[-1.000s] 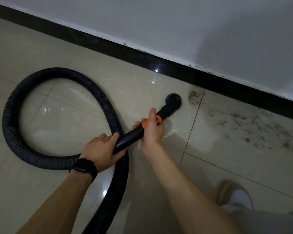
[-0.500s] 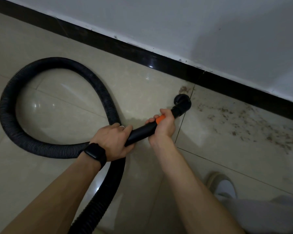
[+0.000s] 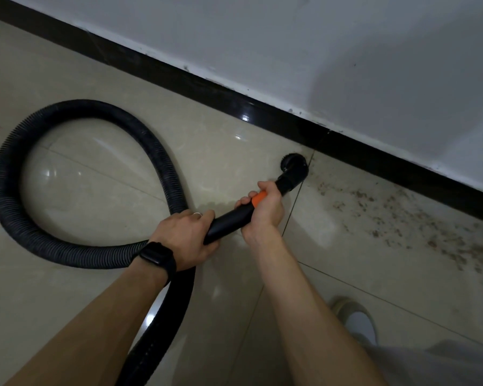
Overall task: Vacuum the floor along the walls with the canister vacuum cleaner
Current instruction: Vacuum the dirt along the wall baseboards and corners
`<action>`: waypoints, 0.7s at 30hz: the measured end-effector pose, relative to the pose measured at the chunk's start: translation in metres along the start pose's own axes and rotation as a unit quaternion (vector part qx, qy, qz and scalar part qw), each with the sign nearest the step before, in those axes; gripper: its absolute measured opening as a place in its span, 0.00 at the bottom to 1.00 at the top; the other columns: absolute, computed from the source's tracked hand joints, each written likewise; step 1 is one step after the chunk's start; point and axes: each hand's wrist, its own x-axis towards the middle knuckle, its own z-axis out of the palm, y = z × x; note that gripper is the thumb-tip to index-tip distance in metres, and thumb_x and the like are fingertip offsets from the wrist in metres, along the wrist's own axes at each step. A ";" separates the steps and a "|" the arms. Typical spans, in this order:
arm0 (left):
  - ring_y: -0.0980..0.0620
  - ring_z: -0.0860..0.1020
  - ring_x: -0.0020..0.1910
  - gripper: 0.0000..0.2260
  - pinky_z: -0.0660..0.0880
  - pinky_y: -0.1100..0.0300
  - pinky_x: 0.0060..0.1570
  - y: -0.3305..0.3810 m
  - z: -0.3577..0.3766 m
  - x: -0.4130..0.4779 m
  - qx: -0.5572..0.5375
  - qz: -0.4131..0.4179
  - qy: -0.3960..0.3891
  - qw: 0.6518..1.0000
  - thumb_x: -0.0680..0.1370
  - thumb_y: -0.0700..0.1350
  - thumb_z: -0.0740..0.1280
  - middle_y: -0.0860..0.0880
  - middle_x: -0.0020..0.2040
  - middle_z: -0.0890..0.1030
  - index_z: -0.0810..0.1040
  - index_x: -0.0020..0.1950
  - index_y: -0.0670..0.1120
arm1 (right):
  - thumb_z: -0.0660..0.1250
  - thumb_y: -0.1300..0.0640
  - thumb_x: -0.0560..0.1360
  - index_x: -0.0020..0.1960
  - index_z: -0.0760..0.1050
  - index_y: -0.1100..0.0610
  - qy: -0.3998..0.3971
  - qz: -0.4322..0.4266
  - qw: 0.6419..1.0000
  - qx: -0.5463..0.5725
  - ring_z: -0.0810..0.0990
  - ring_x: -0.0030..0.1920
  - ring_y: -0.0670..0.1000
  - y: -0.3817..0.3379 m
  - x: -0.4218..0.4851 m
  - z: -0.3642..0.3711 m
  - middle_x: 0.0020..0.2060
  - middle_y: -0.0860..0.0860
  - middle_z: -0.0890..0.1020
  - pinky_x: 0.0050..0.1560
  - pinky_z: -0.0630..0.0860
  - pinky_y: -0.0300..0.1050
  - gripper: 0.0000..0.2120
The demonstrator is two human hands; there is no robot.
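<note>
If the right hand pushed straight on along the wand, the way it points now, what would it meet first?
Most likely the black brush nozzle, just ahead of the right hand on the wand. Beyond it lies the black baseboard, though the gap between them is hard to judge.

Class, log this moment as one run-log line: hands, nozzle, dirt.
left hand: grips wand | right hand: grips wand at orange collar | nozzle: on floor by baseboard | dirt: brown specks right of nozzle

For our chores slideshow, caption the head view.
Left hand and right hand grip the wand, nozzle near the baseboard, dirt alongside.
</note>
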 end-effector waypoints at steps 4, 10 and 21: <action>0.46 0.77 0.49 0.13 0.66 0.56 0.41 0.003 0.000 0.008 -0.023 -0.016 0.004 1.000 0.77 0.59 0.62 0.49 0.48 0.79 0.69 0.54 0.51 | 0.68 0.63 0.72 0.48 0.72 0.59 -0.003 -0.009 1.000 -0.009 0.69 0.23 0.49 -0.005 0.005 0.005 0.28 0.51 0.72 0.27 0.72 0.41 0.07; 0.46 0.76 0.51 0.14 0.64 0.55 0.43 0.007 0.001 0.027 -0.005 -0.009 0.015 1.000 0.78 0.58 0.61 0.49 0.51 0.80 0.69 0.56 0.50 | 0.68 0.63 0.72 0.45 0.72 0.58 -0.003 -0.023 1.000 -0.014 0.69 0.23 0.49 -0.017 0.017 0.012 0.28 0.51 0.71 0.25 0.71 0.40 0.05; 0.44 0.79 0.47 0.11 0.70 0.57 0.40 -0.011 0.001 0.043 -0.077 -0.068 0.004 0.995 0.76 0.56 0.64 0.49 0.46 0.79 0.70 0.52 0.51 | 0.65 0.65 0.74 0.41 0.70 0.57 0.017 -0.060 0.997 -0.041 0.67 0.21 0.50 -0.010 0.033 0.038 0.24 0.51 0.67 0.27 0.70 0.41 0.06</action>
